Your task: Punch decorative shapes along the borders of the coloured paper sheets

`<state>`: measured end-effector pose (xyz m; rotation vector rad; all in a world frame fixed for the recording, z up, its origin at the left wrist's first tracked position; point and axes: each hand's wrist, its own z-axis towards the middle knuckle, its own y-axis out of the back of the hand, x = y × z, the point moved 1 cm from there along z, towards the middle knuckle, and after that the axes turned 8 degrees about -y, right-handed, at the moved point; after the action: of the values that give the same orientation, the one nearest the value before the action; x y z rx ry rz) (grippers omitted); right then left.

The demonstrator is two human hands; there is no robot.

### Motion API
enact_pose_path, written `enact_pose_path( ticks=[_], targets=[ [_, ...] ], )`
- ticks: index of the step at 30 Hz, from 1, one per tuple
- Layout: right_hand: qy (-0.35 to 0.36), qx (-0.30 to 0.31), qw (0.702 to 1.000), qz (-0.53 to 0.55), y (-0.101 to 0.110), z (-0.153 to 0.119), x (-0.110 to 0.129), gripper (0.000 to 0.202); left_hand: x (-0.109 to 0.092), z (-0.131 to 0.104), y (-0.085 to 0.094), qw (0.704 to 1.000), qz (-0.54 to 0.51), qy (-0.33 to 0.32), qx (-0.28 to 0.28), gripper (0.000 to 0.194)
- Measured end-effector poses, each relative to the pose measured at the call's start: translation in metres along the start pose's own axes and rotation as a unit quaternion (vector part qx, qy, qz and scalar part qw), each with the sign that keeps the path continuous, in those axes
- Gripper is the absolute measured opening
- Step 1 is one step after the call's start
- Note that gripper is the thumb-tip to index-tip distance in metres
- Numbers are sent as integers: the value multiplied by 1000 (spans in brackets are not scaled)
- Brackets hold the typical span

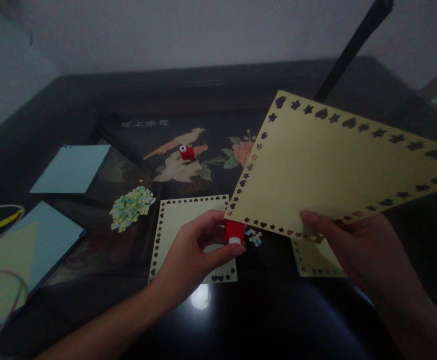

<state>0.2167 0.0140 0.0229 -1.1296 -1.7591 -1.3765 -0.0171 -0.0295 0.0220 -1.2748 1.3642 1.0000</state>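
Note:
Between the thumb and fingers of my left hand (pixel 193 250) is a small red paper punch (pixel 235 231) with a white button. The punch sits at the near left corner of a yellow paper sheet (pixel 316 165), which has star and heart holes along its edges. My right hand (pixel 357 240) pinches that sheet by its near edge, thumb on top, and holds it tilted above the table. Under my left hand lies another punched pale yellow sheet (pixel 191 207). A few paper cutouts (pixel 255 237) lie just right of the punch.
A second red punch (pixel 186 152) stands on the dark glossy table (pixel 203 330). A heap of small cutouts (pixel 131 207) lies left of centre. Blue sheets (pixel 71 167), a stack of blue and yellow paper (pixel 53 230) and a white cable (pixel 4 272) are at the left. More punched sheets (pixel 318 265) lie under my right hand.

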Motion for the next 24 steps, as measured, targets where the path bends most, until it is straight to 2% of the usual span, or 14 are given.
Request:
enact_pose_path(
  ticks=[6, 14, 24],
  targets=[
    [16, -5, 1000, -13, -1, 0, 2, 19, -2, -1, 0, 1000, -1, -5, 10, 26],
    [4, -2, 1000, -5, 0, -2, 3, 16, -3, 0, 0, 1000, -11, 0, -6, 29],
    [47, -23, 997, -49, -1, -2, 5, 16, 2, 0, 1, 1000, -11, -11, 5, 25]
  ],
)
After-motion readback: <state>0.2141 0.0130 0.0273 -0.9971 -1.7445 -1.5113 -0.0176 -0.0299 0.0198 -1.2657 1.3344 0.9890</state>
